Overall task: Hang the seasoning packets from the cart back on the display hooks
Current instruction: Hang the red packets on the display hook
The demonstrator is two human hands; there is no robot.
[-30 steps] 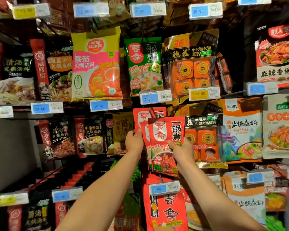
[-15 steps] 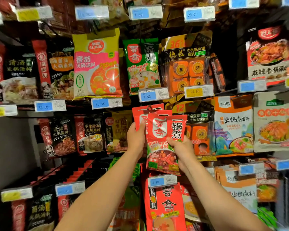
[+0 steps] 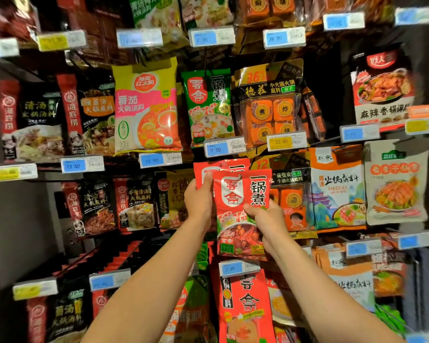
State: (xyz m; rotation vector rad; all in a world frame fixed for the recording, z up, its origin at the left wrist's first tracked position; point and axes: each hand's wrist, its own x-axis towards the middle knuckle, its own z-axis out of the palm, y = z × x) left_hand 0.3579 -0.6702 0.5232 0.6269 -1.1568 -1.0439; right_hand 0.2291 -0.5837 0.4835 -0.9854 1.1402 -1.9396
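Nearest the camera, we see two bare forearms rising from the bottom edge toward the display. Our right hand (image 3: 264, 217) grips the red seasoning packet (image 3: 240, 214) at mid-height on its right side, thumb across the printed front and fingers curled behind. Our left hand (image 3: 200, 200) is raised at the packet's upper left corner, thumb on a second red packet (image 3: 208, 173) that hangs just behind the first; how the remaining fingers lie we cannot tell. The held packet stands upright against the middle row, its top edge just below the blue 7.50 price tag (image 3: 224, 147) and its bottom edge just above the blue 3.90 price tag (image 3: 239, 268). Behind and above hang a green packet (image 3: 207, 107) and, to its left, a yellow-and-pink tomato soup packet (image 3: 146, 107). To the right of the held packet hangs an orange-and-white packet (image 3: 337, 186). The outer edges of the view are blurred.
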